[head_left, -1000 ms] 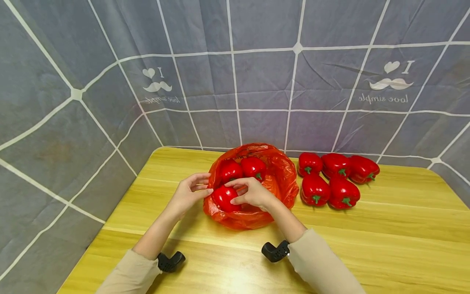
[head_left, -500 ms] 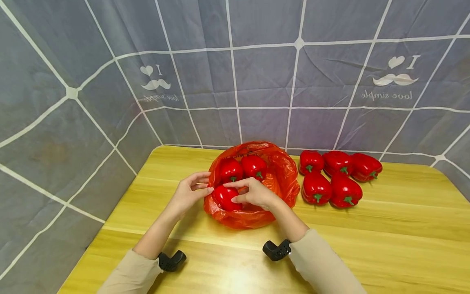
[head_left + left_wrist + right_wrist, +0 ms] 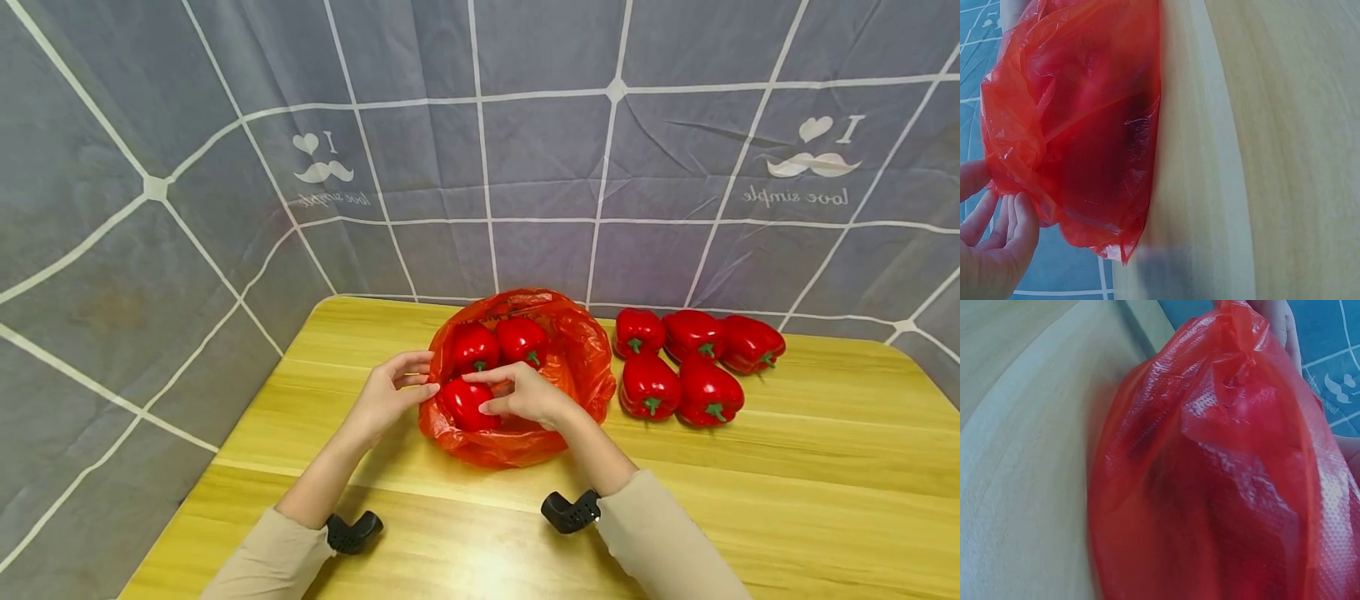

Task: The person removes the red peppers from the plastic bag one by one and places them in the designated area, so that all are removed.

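Observation:
A thin red plastic bag [image 3: 502, 450] stands with its mouth spread wide on the wooden table. At its left rim my left hand [image 3: 381, 400] pinches the film between thumb and fingers; the left wrist view shows these fingers [image 3: 1017, 234] against the crumpled edge. Inside the bag, my right hand [image 3: 534, 400] holds a glossy red bell pepper [image 3: 465, 403] at the front left, thumb and fingers about it. Behind lie two more bell peppers, one at the left [image 3: 474, 343] and one beside it [image 3: 523, 337]. In the right wrist view the bag [image 3: 1197, 487] hides most of my right hand.
Several red bell peppers with green stems lie in a cluster right of the bag, including a front one [image 3: 708, 392] and a rear one [image 3: 752, 342]. The table [image 3: 825, 483] reaches back to a grey curtain [image 3: 540, 158] with white lines.
The head view has shifted slightly. Both hands keep their places, the left at the bag's rim and the right on the bell pepper.

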Motion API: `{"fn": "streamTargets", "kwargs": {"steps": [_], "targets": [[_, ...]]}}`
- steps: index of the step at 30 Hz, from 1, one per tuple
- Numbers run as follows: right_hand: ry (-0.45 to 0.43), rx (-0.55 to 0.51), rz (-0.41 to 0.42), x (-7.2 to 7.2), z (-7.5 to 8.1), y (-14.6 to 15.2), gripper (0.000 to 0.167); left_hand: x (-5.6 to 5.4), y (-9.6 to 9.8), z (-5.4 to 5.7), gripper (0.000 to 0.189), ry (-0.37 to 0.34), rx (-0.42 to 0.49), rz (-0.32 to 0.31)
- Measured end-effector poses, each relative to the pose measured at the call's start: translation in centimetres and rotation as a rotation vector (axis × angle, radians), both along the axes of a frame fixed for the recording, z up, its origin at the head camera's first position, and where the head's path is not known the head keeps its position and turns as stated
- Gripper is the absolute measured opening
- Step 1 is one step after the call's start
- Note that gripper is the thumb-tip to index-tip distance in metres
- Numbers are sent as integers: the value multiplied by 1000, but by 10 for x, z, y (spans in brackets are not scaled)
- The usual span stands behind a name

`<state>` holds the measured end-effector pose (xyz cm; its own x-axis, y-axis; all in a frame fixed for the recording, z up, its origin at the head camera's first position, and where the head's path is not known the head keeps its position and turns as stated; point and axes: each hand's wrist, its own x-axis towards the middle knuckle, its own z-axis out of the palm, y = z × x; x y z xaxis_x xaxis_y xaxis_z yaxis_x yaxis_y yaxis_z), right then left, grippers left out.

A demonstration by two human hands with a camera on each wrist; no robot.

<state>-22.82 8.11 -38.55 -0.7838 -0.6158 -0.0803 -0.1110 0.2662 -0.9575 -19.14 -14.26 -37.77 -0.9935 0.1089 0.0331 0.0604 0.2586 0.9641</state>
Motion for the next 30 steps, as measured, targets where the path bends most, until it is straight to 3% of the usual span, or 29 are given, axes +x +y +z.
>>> {"fn": "streamTargets", "kwargs": {"steps": [30], "targets": [[19, -50, -70, 7, 21, 30, 46, 0, -1, -5, 44, 47, 4, -12]]}}
